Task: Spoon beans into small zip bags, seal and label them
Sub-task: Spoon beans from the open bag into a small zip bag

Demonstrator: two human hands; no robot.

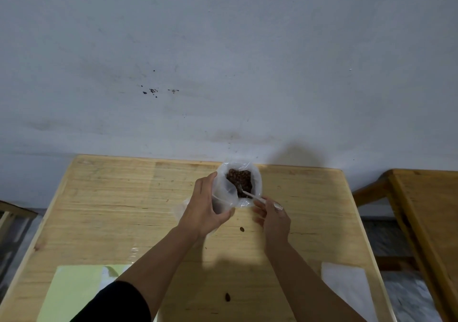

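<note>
A large clear plastic bag (256, 182) full of brown beans (239, 179) stands open near the far edge of the wooden table (124, 210). My left hand (205, 210) grips a small clear zip bag (226, 195) right beside the big bag's mouth. My right hand (272, 216) pinches the handle of a white plastic spoon (250, 195), whose bowl dips into the beans. Two loose beans lie on the table, one (242, 229) between my hands and another (227, 296) nearer to me.
A pale green sheet (71, 294) lies at the near left of the table and a white sheet or flat bag (347, 287) at the near right. A second wooden table (426, 210) stands to the right. A grey wall rises behind.
</note>
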